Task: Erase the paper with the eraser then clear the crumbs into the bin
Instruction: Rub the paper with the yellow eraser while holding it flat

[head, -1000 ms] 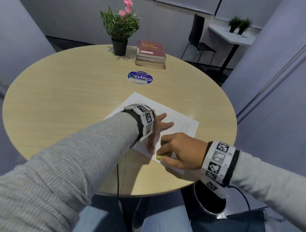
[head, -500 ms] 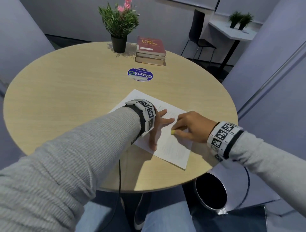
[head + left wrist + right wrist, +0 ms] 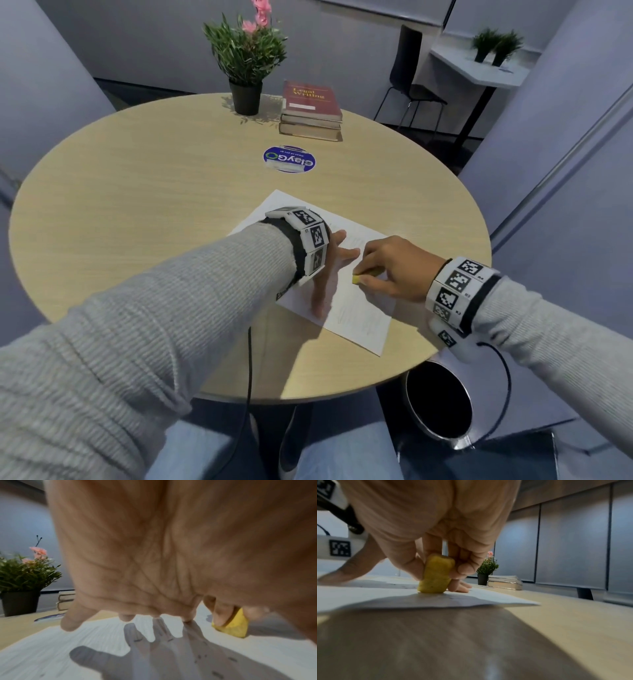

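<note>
Right hand pinching blocky yellow eraser at frame centre, rubbing smooth white paper; left hand pressing flat, fingers spread.

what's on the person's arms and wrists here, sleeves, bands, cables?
Both arms wear grey ribbed knit sleeves. Each wrist carries a band of white blocks printed with black square fiducial markers on a black strap: left wrist band, right wrist band. A thin black cable hangs from the left band under the table edge; another black cable loops from the right one. Both hands are bare.
</note>
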Demonstrator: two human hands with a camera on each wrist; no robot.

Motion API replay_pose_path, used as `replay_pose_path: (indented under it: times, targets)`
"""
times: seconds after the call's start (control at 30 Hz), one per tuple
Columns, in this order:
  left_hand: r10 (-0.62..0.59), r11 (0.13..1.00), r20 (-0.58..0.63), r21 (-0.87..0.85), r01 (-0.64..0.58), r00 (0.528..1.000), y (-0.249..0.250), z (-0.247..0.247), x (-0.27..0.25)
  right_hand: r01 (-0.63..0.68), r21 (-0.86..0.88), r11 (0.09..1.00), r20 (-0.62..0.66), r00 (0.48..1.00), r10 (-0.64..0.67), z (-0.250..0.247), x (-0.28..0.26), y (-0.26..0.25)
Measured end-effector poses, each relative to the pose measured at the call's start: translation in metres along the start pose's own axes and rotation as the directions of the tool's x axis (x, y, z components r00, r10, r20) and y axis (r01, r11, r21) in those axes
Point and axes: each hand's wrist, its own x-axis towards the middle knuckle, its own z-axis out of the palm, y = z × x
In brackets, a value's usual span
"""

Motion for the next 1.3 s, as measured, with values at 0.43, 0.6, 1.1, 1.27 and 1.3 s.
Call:
replay_pose_path:
  times: [0.43, 0.6, 1.1, 1.27, 1.3]
  targets:
    - [0.042, 0.998, -0.026, -0.045, -0.044, 0.999, 0.012, 0.006, -0.004, 0.167, -0.054, 0.984, 0.098, 0.982, -0.161, 0.008, -0.022, -0.043]
    - [0.054, 0.998, 0.009, -0.023, -0.054, 0.998, 0.011, -0.001, -0.004, 0.072, -0.059, 0.996, 0.08, 0.995, -0.067, -0.007, -0.009, -0.014]
    - [0.024, 0.998, -0.031, -0.055, -0.026, 0.999, 0.008, 0.003, 0.003, 0.126, -0.03, 0.992, 0.041, 0.991, -0.125, 0.003, -0.017, -0.03]
    - [0.027, 1.0, 0.039, 0.008, -0.027, 0.999, 0.01, 0.001, 0.005, 0.105, 0.036, 0.994, 0.06, 0.992, -0.107, 0.001, -0.016, -0.027]
    - [0.015, 1.0, 0.055, 0.019, -0.016, 0.998, 0.01, -0.002, 0.005, 0.06, 0.017, 0.998, 0.018, 0.998, -0.06, -0.002, -0.012, -0.016]
